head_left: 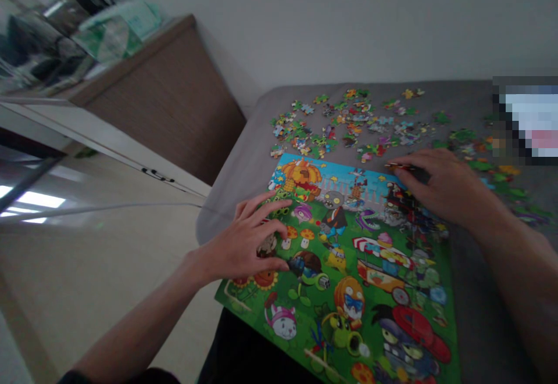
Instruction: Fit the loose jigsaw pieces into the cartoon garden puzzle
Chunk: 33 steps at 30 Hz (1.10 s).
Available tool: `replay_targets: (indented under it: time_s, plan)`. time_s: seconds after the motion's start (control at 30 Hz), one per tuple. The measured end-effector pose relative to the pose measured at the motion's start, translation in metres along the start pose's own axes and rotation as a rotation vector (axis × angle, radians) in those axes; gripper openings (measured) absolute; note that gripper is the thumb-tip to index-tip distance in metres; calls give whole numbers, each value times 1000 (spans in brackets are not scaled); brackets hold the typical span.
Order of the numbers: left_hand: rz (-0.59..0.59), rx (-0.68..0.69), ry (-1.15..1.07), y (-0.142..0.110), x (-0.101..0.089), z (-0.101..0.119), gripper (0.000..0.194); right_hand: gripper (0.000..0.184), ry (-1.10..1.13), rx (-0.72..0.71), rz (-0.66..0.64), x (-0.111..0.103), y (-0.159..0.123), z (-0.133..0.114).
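A colourful cartoon picture board (pixel 318 282) lies tilted on the grey surface, its near edge reaching over my dark-clothed lap. It shows zombies, plants and mushrooms on green, under a strip of blue sky. My left hand (pixel 248 241) rests open on the board's left side, fingers spread. Over the far right corner, my right hand (pixel 440 183) pinches a small jigsaw piece (pixel 399 166), seen nearly edge-on. Loose jigsaw pieces (pixel 357 111) are scattered beyond the board, and more jigsaw pieces (pixel 501 169) lie to the right, partly behind my right wrist.
The grey padded surface (pixel 235 192) meets a pale wall (pixel 349 24) at the back. To the left stands a brown cabinet (pixel 174 88) topped with a green-and-white packet (pixel 108 38) and clutter. A pixelated device (pixel 532 117) is at far right. A cable (pixel 131 205) crosses above the floor.
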<state>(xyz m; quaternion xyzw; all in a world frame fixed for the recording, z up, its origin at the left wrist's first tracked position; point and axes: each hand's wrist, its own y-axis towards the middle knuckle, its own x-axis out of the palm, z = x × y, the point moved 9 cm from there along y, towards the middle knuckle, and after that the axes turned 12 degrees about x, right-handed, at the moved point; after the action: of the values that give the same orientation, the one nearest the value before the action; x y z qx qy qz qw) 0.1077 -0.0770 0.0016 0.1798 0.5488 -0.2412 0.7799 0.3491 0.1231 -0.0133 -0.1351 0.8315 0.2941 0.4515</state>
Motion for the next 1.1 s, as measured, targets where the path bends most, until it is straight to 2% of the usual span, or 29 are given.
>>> replay_targets:
  time_s: [0.13, 0.23, 0.3, 0.43, 0.57, 0.7, 0.8, 0.9, 1.0, 1.1]
  plan:
    - [3, 8, 8, 0, 0, 1, 48, 35, -21, -12, 0, -1, -1, -3]
    - [28, 0, 30, -2, -8, -3, 55, 35, -23, -7, -4, -2, -1, -4]
    - [70, -28, 73, -5, -21, -10, 55, 34, -25, -1, -16, -1, -1, -3]
    - [216, -50, 183, 1, -57, -33, 35, 31, -5, 14, -21, 0, 0, -2]
    - [314, -36, 230, 36, -87, -66, 25, 28, 32, 43, -20, 2, 0, 0]
    - [379, -106, 238, 84, -104, -112, 26, 28, 52, 57, -18, 2, 1, -1]
    - [466, -249, 194, 102, -102, -153, 25, 27, 43, 60, -17, 1, 1, 0]
    - [531, -328, 188, 101, -90, -180, 29, 27, 39, 67, -30, 1, 1, 3]
    - [566, -350, 191, 92, -80, -193, 30, 26, 45, 67, -36, 1, 1, 3]
    - [569, -334, 193, 89, -77, -192, 27, 27, 49, 70, -29, 1, 0, 1]
